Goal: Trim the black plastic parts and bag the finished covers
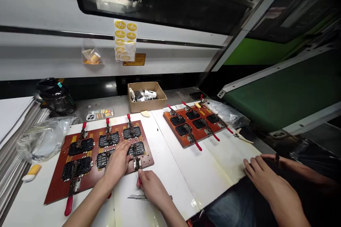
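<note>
A brown fixture board (55, 188) lies on the white table and carries several black parts under red-handled toggle clamps. My left hand (118, 161) rests on the board with its fingers spread flat over a black part (140, 148) in the near right corner. My right hand (152, 185) is just in front of the board's near right edge, fingers closed round the red handle (140, 181) of that part's clamp. A thin metal blade tool (134, 197) lies on the table beside my right hand.
A second fixture board (183, 142) with red clamps lies further right. A co-worker's hands (262, 177) rest at the table's right edge. A cardboard box (160, 101), a phone (99, 114), plastic bags (42, 138), a paper stack (13, 120) and a green conveyor belt (287, 95) surround the area.
</note>
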`<action>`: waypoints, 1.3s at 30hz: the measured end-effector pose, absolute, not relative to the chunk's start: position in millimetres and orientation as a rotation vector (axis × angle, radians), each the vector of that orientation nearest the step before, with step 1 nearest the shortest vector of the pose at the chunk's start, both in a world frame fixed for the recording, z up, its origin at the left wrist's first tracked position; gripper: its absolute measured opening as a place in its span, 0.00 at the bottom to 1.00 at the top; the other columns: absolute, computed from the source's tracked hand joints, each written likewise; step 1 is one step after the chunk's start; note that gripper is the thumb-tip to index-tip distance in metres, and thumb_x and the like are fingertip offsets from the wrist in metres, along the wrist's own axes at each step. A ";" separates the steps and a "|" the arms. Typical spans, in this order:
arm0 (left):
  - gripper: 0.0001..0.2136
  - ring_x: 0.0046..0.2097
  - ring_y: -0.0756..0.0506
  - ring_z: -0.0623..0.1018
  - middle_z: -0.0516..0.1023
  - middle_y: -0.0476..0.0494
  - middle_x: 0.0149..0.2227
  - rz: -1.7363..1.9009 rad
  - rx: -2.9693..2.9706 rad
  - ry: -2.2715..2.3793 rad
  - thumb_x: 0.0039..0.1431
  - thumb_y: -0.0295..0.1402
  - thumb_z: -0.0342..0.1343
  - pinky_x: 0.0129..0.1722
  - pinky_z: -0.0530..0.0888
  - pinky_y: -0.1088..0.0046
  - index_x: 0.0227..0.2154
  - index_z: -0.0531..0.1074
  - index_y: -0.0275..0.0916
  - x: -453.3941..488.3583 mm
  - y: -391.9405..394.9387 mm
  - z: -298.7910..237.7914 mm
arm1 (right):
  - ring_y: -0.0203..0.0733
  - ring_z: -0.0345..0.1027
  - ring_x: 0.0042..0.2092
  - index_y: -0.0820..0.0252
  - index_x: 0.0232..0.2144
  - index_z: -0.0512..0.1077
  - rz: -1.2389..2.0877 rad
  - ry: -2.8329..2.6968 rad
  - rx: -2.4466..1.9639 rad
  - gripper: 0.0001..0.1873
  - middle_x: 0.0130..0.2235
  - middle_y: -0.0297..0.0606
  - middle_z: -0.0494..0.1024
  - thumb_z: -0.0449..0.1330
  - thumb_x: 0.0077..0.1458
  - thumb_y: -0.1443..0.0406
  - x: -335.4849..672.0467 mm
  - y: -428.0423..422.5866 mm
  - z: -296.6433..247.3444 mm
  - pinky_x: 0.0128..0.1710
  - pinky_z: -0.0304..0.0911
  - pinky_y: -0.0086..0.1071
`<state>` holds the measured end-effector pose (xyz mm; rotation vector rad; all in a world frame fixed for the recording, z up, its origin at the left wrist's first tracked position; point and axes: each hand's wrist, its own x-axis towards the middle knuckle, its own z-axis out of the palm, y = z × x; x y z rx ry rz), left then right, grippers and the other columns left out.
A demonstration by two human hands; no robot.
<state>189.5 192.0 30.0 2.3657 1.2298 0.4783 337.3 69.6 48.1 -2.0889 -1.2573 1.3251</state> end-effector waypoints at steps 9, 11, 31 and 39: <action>0.20 0.62 0.36 0.73 0.71 0.36 0.63 0.309 2.381 1.279 0.66 0.25 0.51 0.59 0.74 0.57 0.60 0.72 0.34 187.7 185.3 26.3 | 0.39 0.62 0.26 0.59 0.27 0.72 1.429 -1.207 -2.007 0.32 0.23 0.34 0.69 0.43 0.68 0.44 336.7 61.3 47.8 0.27 0.49 0.29; 0.20 0.62 0.36 0.73 0.69 0.37 0.64 0.283 2.389 1.285 0.68 0.24 0.49 0.57 0.75 0.58 0.59 0.72 0.36 187.6 184.0 26.7 | 0.38 0.60 0.24 0.59 0.26 0.70 1.450 -1.174 -2.007 0.30 0.21 0.33 0.66 0.44 0.69 0.47 334.7 62.9 43.0 0.25 0.47 0.29; 0.21 0.65 0.38 0.70 0.66 0.36 0.66 0.331 2.304 1.317 0.67 0.18 0.50 0.61 0.72 0.61 0.61 0.70 0.33 193.8 180.5 23.5 | 0.32 0.43 0.23 0.56 0.23 0.54 1.553 -1.111 -1.920 0.26 0.21 0.26 0.53 0.46 0.68 0.49 344.8 70.1 93.4 0.25 0.41 0.30; 0.23 0.62 0.33 0.70 0.71 0.32 0.58 0.532 2.167 1.188 0.60 0.16 0.57 0.61 0.70 0.53 0.58 0.71 0.35 192.2 184.5 33.7 | 0.31 0.44 0.27 0.57 0.35 0.65 1.466 -1.194 -1.555 0.20 0.28 0.27 0.55 0.58 0.65 0.47 391.3 57.9 183.0 0.25 0.42 0.27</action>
